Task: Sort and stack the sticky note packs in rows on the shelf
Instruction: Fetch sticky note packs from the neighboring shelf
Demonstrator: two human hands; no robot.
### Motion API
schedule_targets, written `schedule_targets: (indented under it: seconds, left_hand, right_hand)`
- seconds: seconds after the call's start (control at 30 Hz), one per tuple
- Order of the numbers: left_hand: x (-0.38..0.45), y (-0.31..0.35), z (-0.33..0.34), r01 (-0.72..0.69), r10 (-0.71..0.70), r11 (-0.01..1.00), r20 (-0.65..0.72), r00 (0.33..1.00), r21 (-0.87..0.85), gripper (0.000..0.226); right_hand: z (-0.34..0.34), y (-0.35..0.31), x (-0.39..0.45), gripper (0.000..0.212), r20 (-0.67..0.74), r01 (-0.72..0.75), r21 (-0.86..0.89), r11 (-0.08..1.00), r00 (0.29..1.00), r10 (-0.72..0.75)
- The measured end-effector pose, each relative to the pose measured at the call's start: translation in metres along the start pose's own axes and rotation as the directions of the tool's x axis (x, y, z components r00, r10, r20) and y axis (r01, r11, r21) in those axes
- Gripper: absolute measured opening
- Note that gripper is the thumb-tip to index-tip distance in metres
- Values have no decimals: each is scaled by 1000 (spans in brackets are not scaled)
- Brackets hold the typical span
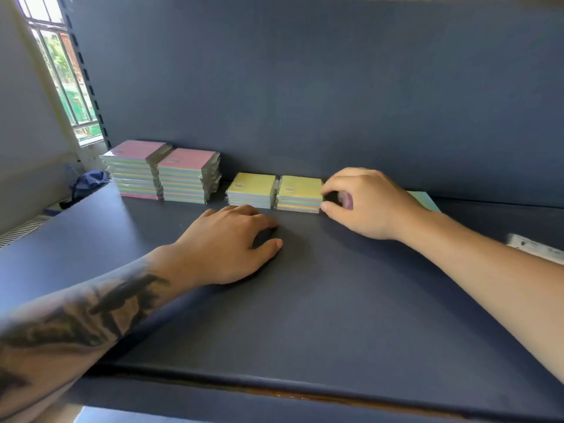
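Two tall stacks of pink-topped sticky note packs stand at the back left of the dark shelf. To their right sit two low yellow-topped stacks, side by side. My right hand pinches the right edge of the right yellow stack with thumb and fingers. My left hand rests on the shelf just in front of the left yellow stack, fingers loosely curved and holding nothing.
A pale green pack lies partly hidden behind my right wrist. A white object pokes in at the right edge. The shelf's back panel rises close behind the stacks; a window is at far left.
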State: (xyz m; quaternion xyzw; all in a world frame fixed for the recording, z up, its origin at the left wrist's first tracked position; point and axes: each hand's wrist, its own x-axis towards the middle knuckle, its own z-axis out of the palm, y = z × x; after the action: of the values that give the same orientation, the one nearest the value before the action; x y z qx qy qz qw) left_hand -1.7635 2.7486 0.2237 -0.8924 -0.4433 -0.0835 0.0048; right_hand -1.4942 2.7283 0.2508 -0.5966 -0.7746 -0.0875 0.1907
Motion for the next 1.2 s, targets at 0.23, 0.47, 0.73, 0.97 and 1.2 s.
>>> schedule_targets:
  seconds: [0.23,0.47,0.73,0.97,1.2]
  left_hand:
    - [21,88,-5,-163,163,986,-4,987,-15,61]
    - [60,208,7,-404,402,910,-35,915,-90,45]
    - [91,272,30,-470,468,835,-79,880,-287,53]
    - [97,266,45,-490,461,767,-175,870,-414,55]
    - [100,266,50,-560,498,670,-264,826,-487,40]
  right_hand:
    - [-38,50,-98,16,-65,-62,47,997,996,65]
    - [-85,128,-200,25,-59,-359,101,928,929,366]
    - [-84,160,-251,56,-26,-500,172,849,859,511]
    - [-82,157,-253,26,-99,-412,416,811,866,491]
    - [-86,155,-252,24,-144,-316,692,649,821,553]
